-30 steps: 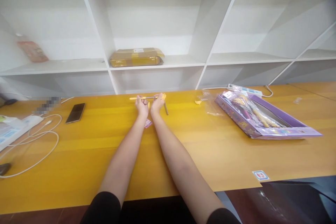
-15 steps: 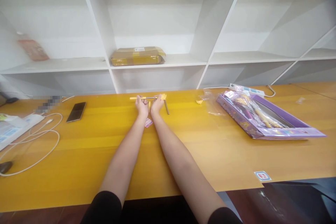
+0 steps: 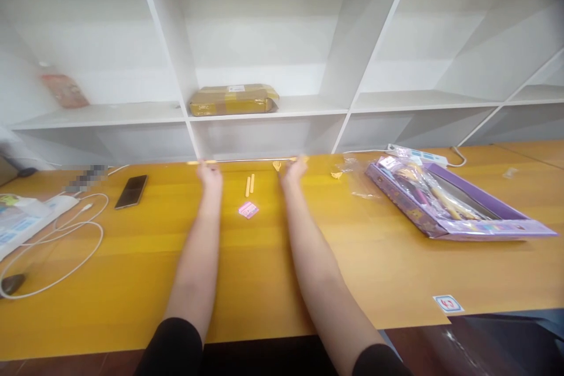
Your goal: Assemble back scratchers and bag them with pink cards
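Observation:
An extendable back scratcher [image 3: 247, 160] is stretched out sideways between my hands, its thin metal rod running along the back of the table. My left hand [image 3: 210, 175] is closed on its yellow handle. Closed at the other end, my right hand [image 3: 295, 170] has a yellow tip showing past its fingers, blurred. Beside that hand lies a second yellow hand-shaped scratcher head [image 3: 277, 165], its rod partly hidden. Two yellow sticks [image 3: 249, 185] rest side by side between my arms. Below them is a pink diamond-shaped tag [image 3: 248, 210].
At right stands a purple open box [image 3: 489, 228] with plastic-wrapped items. Clear wrapping [image 3: 365, 179] and another yellow hand-shaped piece [image 3: 336, 175] lie beside it. A phone [image 3: 131, 191] and white cables [image 3: 101, 229] are at left. White shelving holds a taped carton [image 3: 233, 100].
My hands have moved apart, left hand to the left and right hand to the right, drawing the back scratcher's rod out longer. The yellow sticks and tag between my arms have come into full view.

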A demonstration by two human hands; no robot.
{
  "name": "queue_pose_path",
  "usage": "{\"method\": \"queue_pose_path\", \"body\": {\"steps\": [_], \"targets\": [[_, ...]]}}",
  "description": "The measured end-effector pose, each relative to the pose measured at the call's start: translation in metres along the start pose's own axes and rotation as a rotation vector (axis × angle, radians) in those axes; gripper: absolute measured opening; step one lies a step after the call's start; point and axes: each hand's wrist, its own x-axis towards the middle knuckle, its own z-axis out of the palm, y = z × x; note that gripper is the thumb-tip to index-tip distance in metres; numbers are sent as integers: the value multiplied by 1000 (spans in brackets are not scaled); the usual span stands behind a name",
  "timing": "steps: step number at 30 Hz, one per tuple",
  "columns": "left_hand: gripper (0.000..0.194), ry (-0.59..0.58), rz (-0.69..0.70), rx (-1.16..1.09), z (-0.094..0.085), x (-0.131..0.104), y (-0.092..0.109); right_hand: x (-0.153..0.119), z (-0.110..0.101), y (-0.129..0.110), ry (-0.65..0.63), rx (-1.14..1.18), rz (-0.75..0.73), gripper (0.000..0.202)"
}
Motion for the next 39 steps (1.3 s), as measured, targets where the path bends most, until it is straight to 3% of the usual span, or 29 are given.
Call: {"method": "queue_pose_path", "body": {"steps": [3, 5, 8, 15, 26, 39], "targets": [[43, 94, 15, -12, -42, 35, 61, 38, -59, -28, 131, 40, 7, 39], [41, 119, -7, -14, -64, 46, 77, 52, -82, -31, 162, 57, 27, 36], [37, 99, -50, -11, -75, 49, 71, 59, -92, -21, 206, 94, 46, 35], [36, 118, -186, 78, -71, 51, 46, 73, -99, -15, 223, 165, 123, 35], [32, 170, -199, 64, -73, 56, 45, 79, -95, -7, 265, 212, 136, 25], [31, 195, -236, 32, -79, 63, 47, 84, -95, -3, 242, 151, 165, 29]]}}
